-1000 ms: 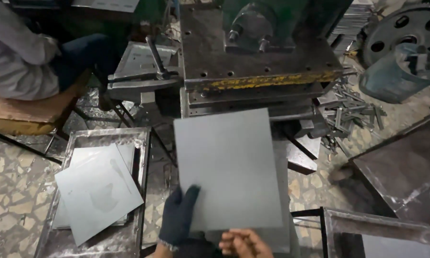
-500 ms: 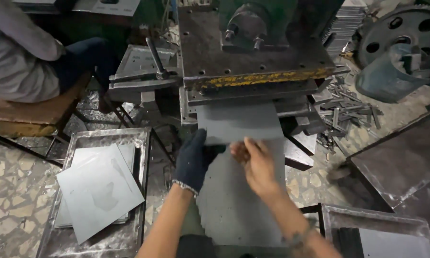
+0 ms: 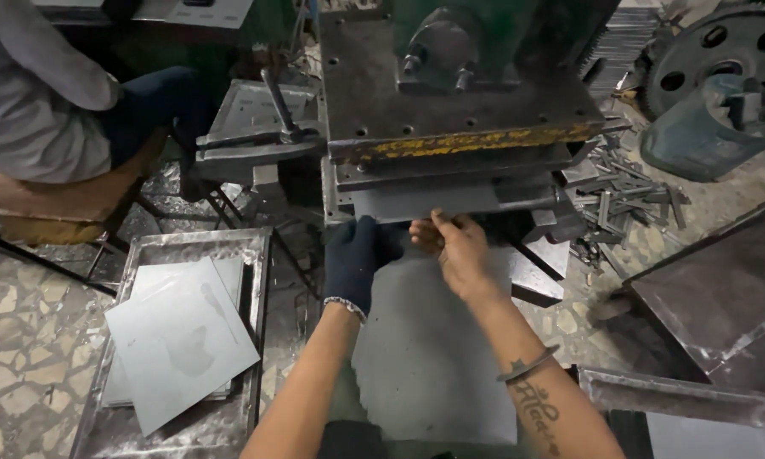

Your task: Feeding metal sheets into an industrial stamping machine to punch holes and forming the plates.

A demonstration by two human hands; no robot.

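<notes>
Centre of the frame: we see the gloved left hand (image 3: pixel 357 259) and the bare right hand (image 3: pixel 457 248) side by side on a grey metal sheet (image 3: pixel 429 357), fingers curled down against its surface near the far end; whether they pinch the edge we cannot tell. The sheet runs from the lower centre up into the slot of the press (image 3: pixel 459 119), its far end lying under the yellow-marked bar (image 3: pixel 476 143). Lower left: a metal tray (image 3: pixel 255 340) holding stacked grey sheets (image 3: pixel 178 340). Upper left: a seated person (image 3: pixel 42 102). Right of the press: loose metal offcuts (image 3: pixel 620 200) on the floor.
</notes>
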